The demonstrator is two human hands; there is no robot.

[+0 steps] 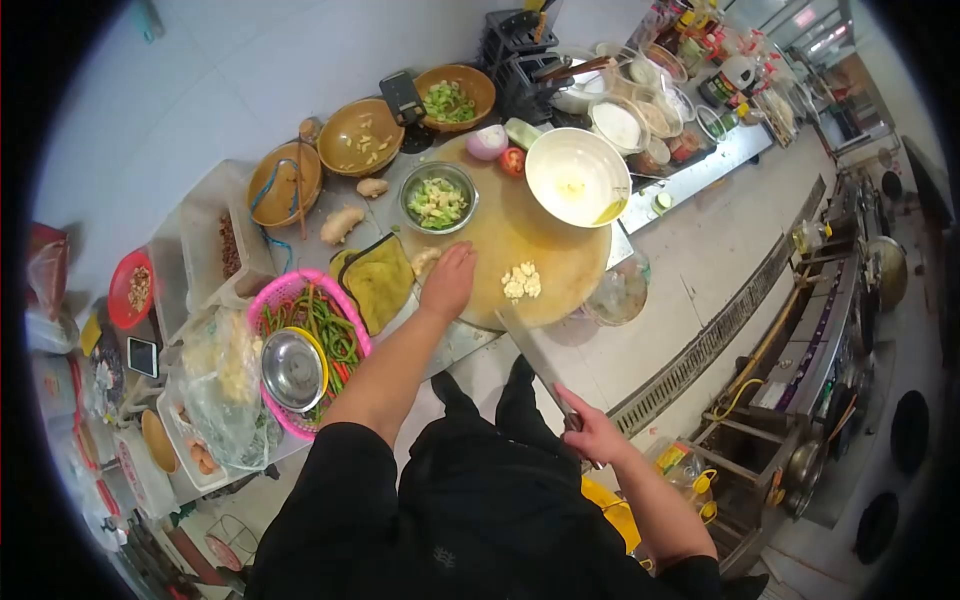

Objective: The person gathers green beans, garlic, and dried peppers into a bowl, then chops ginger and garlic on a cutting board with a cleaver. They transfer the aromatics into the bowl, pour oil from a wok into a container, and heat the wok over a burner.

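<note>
My right hand [594, 432] is wrapped round the handle of a cleaver [530, 343], whose blade points up and left to the near edge of the round wooden chopping board [572, 262]. My left hand [450, 280] lies at the board's left edge, fingers stretched out, beside a piece of ginger [425, 262]. A small heap of chopped pale pieces [521, 282] sits on the board. Behind it are a steel bowl of cut greens [438, 198], a large white bowl [566, 172], a purple onion [488, 143] and a tomato [512, 161].
A folded yellow-green cloth [374, 284] and more ginger [342, 225] lie left of the board. A pink basket [290, 278] holds green and red peppers under a metal bowl [293, 370]. Brown bowls [352, 122] line the wall. A stove counter [820, 330] stands to the right.
</note>
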